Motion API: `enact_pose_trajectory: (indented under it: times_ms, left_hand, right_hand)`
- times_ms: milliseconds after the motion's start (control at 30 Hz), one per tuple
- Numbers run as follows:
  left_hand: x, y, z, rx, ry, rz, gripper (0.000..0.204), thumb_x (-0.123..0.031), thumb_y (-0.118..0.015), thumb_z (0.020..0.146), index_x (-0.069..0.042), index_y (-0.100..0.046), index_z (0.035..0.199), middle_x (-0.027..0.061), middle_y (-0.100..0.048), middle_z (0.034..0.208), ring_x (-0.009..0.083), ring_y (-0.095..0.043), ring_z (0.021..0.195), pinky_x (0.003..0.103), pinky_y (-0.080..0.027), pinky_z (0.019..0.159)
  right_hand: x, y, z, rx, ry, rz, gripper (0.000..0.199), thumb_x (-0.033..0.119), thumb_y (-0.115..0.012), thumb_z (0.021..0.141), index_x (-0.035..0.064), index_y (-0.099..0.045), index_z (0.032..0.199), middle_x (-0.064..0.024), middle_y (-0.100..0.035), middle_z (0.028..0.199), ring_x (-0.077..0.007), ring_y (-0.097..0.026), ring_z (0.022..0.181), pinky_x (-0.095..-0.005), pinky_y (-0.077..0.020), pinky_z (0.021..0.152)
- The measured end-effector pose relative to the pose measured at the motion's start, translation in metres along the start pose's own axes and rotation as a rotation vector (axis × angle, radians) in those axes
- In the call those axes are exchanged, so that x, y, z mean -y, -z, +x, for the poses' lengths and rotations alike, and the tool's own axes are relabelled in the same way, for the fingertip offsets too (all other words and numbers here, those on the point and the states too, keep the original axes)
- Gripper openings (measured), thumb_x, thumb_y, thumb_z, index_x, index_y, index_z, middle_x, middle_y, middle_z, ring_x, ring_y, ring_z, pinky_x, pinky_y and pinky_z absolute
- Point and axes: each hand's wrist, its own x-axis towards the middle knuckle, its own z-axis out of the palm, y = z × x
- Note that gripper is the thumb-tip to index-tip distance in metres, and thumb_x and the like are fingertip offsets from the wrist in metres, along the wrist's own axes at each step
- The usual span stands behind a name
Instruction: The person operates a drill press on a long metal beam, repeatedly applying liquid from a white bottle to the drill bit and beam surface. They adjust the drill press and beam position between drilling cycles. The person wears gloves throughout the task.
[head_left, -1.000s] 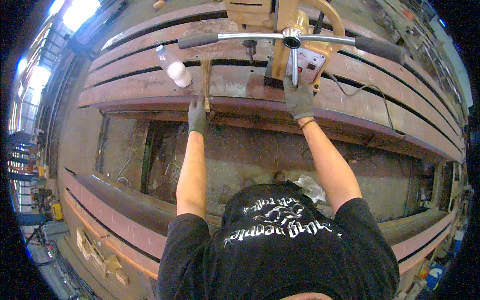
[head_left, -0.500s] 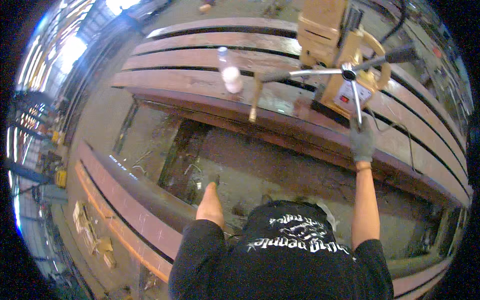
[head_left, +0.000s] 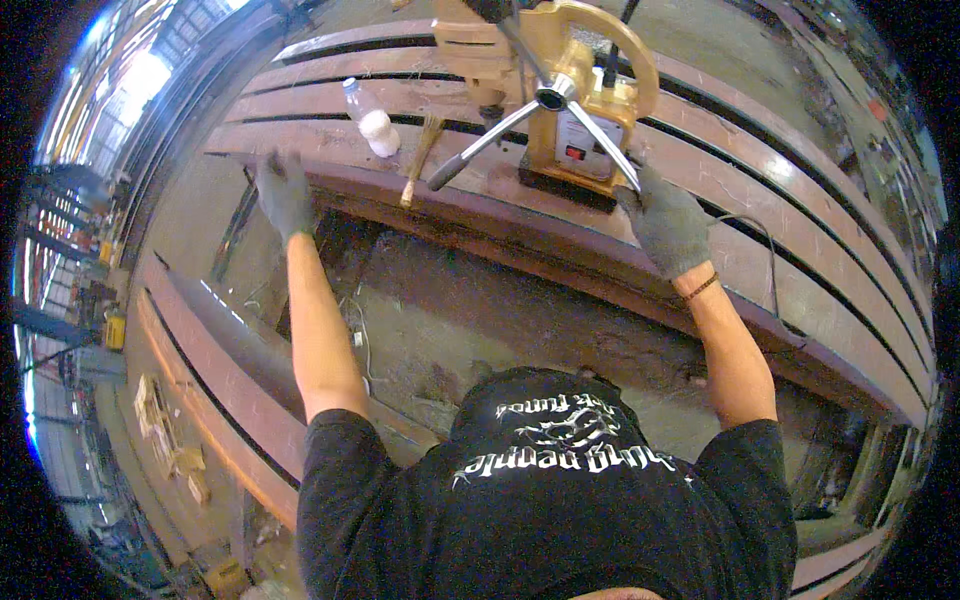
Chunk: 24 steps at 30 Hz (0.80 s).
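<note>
A yellow magnetic drill (head_left: pixel 580 130) stands on a brown steel beam, with a three-spoke feed handle (head_left: pixel 552 95) on its side. My right hand (head_left: pixel 668 222), in a grey glove, is closed round the end of the lower-right spoke. My left hand (head_left: pixel 284 195), also gloved and a little blurred, is raised over the beam's near edge at the left, fingers apart and nothing visible in them. Right of it stands a clear plastic bottle (head_left: pixel 374 122) with white liquid. Between bottle and drill lies a brush (head_left: pixel 422 160), its handle end past the beam's edge.
Several parallel brown steel beams (head_left: pixel 780 170) run across with dark gaps between them. A cable (head_left: pixel 770 250) loops over the beam right of my right hand. Another beam (head_left: pixel 220 400) lies at lower left, with wooden pieces (head_left: pixel 155 410) on the floor beyond.
My left hand has risen from low over the gap to the beam's left edge. The feed handle has turned, my right hand still on a spoke. The view has shifted right.
</note>
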Motion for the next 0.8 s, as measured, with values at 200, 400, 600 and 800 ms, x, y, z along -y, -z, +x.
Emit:
enact_pose_trajectory:
  times_ms: [200, 400, 600, 800]
  left_hand:
    - [-0.217, 0.044, 0.097, 0.071, -0.373, -0.342, 0.061, -0.042, -0.066, 0.099, 0.005, -0.057, 0.135, 0.0211, -0.064, 0.130, 0.0297, -0.064, 0.113, 0.041, -0.050, 0.100]
    - [-0.274, 0.032, 0.112, 0.380, -0.519, 0.092, 0.059, -0.041, -0.066, 0.099, 0.005, -0.058, 0.135, 0.0206, -0.064, 0.129, 0.0297, -0.065, 0.112, 0.041, -0.050, 0.099]
    - [-0.271, -0.008, 0.095, 0.477, -0.565, 0.310, 0.057, -0.039, -0.066, 0.098, 0.004, -0.058, 0.135, 0.0200, -0.065, 0.128, 0.0297, -0.065, 0.111, 0.041, -0.051, 0.097]
    - [-0.268, -0.022, 0.098, 0.421, -0.581, 0.345, 0.056, -0.038, -0.066, 0.098, 0.003, -0.058, 0.136, 0.0195, -0.065, 0.127, 0.0296, -0.066, 0.110, 0.041, -0.051, 0.096]
  right_hand:
    - [-0.065, 0.047, 0.026, -0.050, 0.305, -0.034, 0.033, 0.042, -0.067, 0.097, 0.0086, -0.065, 0.099, -0.0194, -0.068, 0.076, -0.0418, -0.067, 0.070, -0.0518, -0.0523, 0.062]
    - [-0.088, 0.066, 0.056, -0.043, 0.449, -0.097, 0.037, 0.047, -0.068, 0.095, 0.0100, -0.066, 0.091, -0.0178, -0.066, 0.072, -0.0415, -0.066, 0.067, -0.0522, -0.0508, 0.061]
    - [-0.096, 0.066, 0.057, -0.078, 0.444, -0.097, 0.041, 0.052, -0.068, 0.093, 0.0115, -0.069, 0.090, -0.0160, -0.066, 0.069, -0.0393, -0.066, 0.064, -0.0514, -0.0504, 0.059]
    - [-0.084, 0.044, 0.039, -0.104, 0.322, -0.051, 0.038, 0.051, -0.064, 0.097, 0.0141, -0.069, 0.094, -0.0147, -0.065, 0.065, -0.0374, -0.066, 0.059, -0.0493, -0.0494, 0.051]
